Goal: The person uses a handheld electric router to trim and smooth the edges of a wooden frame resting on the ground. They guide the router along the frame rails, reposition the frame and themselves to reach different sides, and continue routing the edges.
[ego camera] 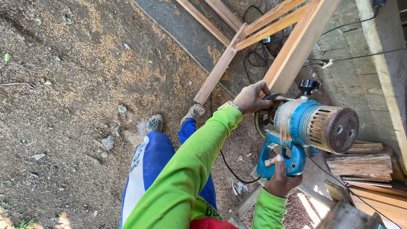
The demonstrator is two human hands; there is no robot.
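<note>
Down in the head view, the right hand (pixel 280 180) is wrapped tight around the blue handle of a power tool (pixel 311 124), fingers curled shut on the grip. That tool, blue body with a rusty round end cap, sits just above that hand and presses against a long wooden beam (pixel 296 46) that runs up and away from it. Left hand (pixel 251 98) is up at the tool's front end, fingers closed over the round guard right where it meets the beam. Black cord (pixel 231 169) hangs below the left hand. Further left of both hands is sawdusty ground (pixel 85 85) and two grey shoes (pixel 154 123). Stacked wood offcuts (pixel 360 163) lie just right of the right hand.
</note>
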